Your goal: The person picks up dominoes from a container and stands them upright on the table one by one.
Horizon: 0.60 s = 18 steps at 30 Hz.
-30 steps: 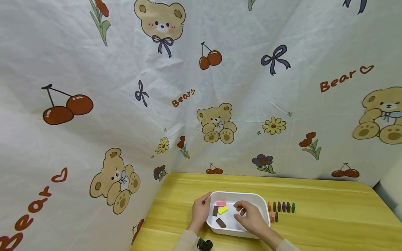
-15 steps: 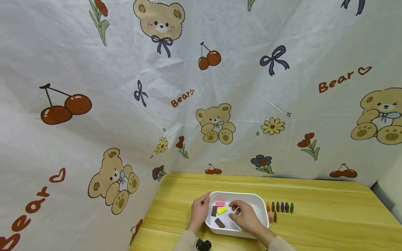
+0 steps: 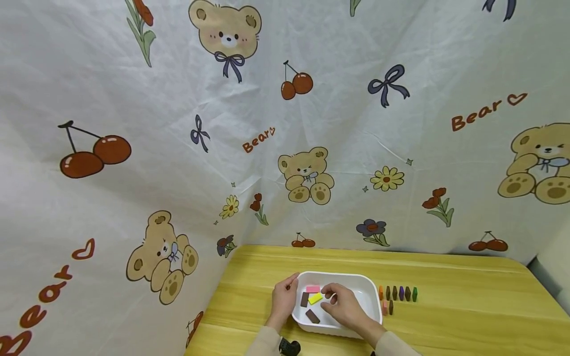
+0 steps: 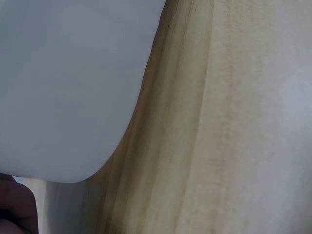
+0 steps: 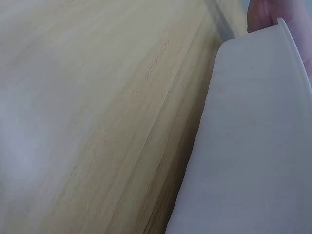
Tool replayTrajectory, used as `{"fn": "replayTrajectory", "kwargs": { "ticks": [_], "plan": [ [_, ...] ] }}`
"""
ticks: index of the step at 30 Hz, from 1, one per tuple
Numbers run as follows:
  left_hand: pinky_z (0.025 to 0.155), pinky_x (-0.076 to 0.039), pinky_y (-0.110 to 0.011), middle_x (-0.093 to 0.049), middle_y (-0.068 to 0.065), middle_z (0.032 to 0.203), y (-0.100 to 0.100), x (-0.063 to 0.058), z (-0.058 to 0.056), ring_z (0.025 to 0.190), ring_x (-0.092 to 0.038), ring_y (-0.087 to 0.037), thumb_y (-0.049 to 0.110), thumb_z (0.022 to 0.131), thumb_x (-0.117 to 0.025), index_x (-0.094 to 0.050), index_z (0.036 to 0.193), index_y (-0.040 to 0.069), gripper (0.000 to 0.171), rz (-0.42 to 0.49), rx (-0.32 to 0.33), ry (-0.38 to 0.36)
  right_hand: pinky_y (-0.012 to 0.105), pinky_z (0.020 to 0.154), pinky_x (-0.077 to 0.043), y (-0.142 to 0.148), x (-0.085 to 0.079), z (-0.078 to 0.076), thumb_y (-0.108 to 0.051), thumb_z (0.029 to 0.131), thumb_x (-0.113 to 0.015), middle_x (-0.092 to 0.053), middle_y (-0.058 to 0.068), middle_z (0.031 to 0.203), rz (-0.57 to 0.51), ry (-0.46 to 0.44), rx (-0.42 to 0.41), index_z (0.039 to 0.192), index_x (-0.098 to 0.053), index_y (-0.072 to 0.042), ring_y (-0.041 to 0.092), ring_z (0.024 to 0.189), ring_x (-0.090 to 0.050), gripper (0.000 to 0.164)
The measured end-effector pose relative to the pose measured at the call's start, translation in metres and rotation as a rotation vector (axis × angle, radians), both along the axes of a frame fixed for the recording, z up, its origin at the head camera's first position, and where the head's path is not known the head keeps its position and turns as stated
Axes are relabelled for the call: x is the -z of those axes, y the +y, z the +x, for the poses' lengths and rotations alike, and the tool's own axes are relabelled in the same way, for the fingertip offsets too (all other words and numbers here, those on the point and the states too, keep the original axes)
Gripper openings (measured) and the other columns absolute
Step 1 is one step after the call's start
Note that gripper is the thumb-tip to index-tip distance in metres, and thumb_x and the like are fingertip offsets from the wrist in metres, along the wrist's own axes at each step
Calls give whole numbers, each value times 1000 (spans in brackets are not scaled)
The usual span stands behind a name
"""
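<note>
A white plastic tub stands on the wooden table. At its left rim my left hand grips the wall; in the right wrist view that hand shows at the tub's far corner. Over the tub floor is my right hand, thumb and forefinger bent but apart, with nothing seen between them. Just left of its fingertips lies a yellow block. Near that one are a pink block, an upright-lying dark brown block and a slanted dark brown block.
Right of the tub, small blocks stand on edge in two rows: an orange block, several brown ones, a purple block, a green block and a pink one. A bear-print cloth hangs behind the table.
My right hand has moved left across the tub, toward the yellow block. The left hand stays at the rim, and the blocks lie as before.
</note>
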<state>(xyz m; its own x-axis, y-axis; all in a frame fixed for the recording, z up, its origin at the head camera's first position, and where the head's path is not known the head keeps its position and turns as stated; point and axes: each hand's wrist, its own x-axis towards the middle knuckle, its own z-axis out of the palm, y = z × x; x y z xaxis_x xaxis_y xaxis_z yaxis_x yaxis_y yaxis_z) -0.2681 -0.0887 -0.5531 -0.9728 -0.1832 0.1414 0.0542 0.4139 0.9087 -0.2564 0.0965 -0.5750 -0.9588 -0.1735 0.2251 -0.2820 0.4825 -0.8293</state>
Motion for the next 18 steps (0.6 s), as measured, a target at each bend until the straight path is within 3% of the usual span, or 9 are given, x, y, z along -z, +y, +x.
{"fn": "replayTrajectory", "kwargs": {
  "ticks": [6,18],
  "plan": [
    [104,-54,-52,-72,-20,128,-1,1,-1,123,-65,-38,13,102,-61,-75,122,3,27,13,-7,11,19,63,-46,-5,7,-6,-5,77,-84,-66,8,89,4,-2,-2,100,-69,-5,14,73,-56,27],
    [104,-54,-49,-73,-16,128,-4,22,-12,124,-65,-36,15,103,-61,-76,123,7,26,35,-3,12,19,61,-44,-12,24,-17,-11,77,-84,-66,8,87,-41,-28,-20,99,-70,-5,3,70,-51,26]
  ]
}}
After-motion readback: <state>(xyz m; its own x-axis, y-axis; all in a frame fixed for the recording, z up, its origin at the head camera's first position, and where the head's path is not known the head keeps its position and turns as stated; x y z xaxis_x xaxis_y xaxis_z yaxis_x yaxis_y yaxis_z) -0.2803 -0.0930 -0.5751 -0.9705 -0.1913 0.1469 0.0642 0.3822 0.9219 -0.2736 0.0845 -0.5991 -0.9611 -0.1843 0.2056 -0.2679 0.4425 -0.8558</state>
